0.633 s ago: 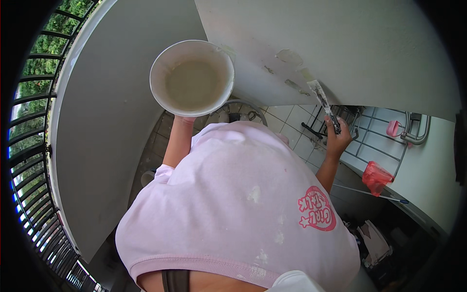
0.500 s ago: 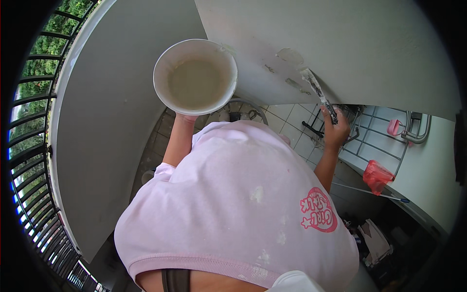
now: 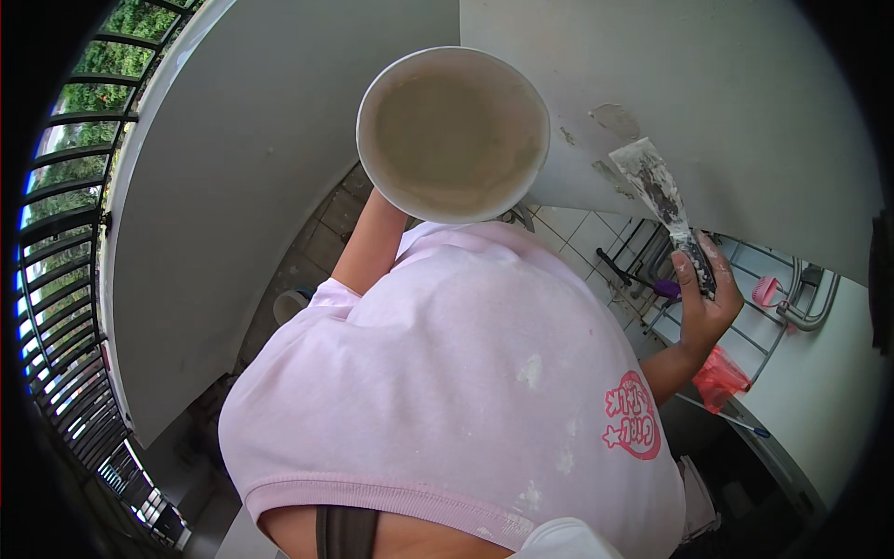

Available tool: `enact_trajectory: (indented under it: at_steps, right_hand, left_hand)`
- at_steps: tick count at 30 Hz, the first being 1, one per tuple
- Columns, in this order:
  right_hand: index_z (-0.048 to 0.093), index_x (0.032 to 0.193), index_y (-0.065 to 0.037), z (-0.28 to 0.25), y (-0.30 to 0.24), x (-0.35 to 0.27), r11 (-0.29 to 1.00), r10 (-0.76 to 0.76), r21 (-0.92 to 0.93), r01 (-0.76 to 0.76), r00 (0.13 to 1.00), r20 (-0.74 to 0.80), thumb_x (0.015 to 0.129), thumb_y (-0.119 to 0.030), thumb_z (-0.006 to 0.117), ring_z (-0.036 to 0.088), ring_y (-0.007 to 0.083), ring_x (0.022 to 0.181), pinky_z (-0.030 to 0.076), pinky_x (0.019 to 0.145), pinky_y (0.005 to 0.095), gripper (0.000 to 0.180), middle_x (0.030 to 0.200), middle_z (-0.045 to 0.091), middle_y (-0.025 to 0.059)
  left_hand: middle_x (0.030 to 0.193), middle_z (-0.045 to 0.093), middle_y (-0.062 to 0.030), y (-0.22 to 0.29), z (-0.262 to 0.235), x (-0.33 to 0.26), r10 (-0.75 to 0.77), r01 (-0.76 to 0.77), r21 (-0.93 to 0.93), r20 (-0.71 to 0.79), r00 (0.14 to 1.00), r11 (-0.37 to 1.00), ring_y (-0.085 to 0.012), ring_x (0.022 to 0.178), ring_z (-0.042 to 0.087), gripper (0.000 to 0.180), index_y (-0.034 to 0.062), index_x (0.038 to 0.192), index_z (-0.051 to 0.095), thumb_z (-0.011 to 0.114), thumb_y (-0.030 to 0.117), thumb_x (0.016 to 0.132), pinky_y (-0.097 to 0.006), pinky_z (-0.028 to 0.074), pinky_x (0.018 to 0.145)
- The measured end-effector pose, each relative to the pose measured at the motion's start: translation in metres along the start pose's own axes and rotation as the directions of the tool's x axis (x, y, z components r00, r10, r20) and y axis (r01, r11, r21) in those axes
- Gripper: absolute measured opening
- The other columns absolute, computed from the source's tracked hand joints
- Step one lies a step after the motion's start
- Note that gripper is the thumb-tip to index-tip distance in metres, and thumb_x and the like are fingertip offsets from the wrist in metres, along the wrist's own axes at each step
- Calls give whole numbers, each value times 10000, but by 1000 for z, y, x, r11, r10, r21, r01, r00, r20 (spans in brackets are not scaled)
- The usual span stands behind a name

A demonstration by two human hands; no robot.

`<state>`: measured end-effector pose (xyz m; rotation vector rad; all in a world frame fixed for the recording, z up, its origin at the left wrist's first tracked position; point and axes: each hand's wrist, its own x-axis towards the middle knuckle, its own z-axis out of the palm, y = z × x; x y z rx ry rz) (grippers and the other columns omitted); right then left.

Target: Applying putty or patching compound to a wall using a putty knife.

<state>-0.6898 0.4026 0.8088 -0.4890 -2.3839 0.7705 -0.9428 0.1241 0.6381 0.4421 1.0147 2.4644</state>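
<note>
Putty, a smooth beige-grey mass, fills the white bowl (image 3: pixel 453 133) almost to its rim; the bowl is raised high, close to the grey wall (image 3: pixel 726 112). The left hand is hidden under it, so whether those fingers clasp the base cannot be told; only the bare forearm shows, rising straight to the bowl. The right hand (image 3: pixel 703 298) is lifted with its fingers wrapped tight around the handle of a putty knife (image 3: pixel 666 200), whose smeared blade points up and touches the wall beside fresh patches.
</note>
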Motion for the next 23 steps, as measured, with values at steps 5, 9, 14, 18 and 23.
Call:
enact_trajectory:
  at_steps: [5, 9, 14, 18, 23]
  right_hand:
    - [721, 1091, 17, 40, -69, 44, 956, -287, 156, 247, 892, 348, 825, -45, 800, 722, 184, 836, 556, 758, 300, 284, 1007, 758, 153]
    - [731, 1095, -3, 68, -95, 59, 944, -330, 104, 314, 878, 347, 830, -59, 790, 735, 183, 844, 557, 711, 299, 278, 975, 761, 145]
    - [738, 1017, 27, 98, -109, 64, 980, -52, 197, -35, 905, 422, 841, -112, 752, 738, 287, 758, 563, 696, 346, 225, 880, 740, 197]
    - [738, 998, 39, 114, -121, 69, 972, -12, 210, -106, 869, 494, 846, -135, 721, 738, 310, 762, 563, 700, 353, 231, 873, 730, 228]
    - [732, 970, 47, 129, -118, 67, 953, -33, 284, -102, 899, 436, 824, -132, 709, 735, 333, 764, 571, 706, 352, 232, 862, 727, 231]
  left_hand:
    - [981, 722, -61, -22, -46, -2, 260, -174, 457, -131, 957, 872, -139, 794, 696, 236, 50, 1083, 713, 600, 218, 963, -300, 601, 636]
    - [951, 730, -68, -37, -68, -4, 58, -80, -66, -278, 959, 995, -161, 772, 693, 267, 70, 1032, 724, 581, 276, 942, -328, 589, 638]
    - [1097, 728, -129, 7, -12, -14, -205, 174, -645, 27, 978, 744, -256, 970, 693, 487, 48, 1149, 704, 581, 429, 873, -411, 575, 842]
    - [1162, 719, -141, 10, -16, -19, -197, 154, -495, -36, 980, 855, -294, 1032, 685, 573, 26, 1220, 677, 614, 453, 843, -428, 558, 914]
    - [1217, 697, -146, 9, -19, -18, 130, 16, 570, -216, 968, 821, -293, 1073, 670, 626, 17, 1280, 635, 687, 458, 838, -426, 537, 976]
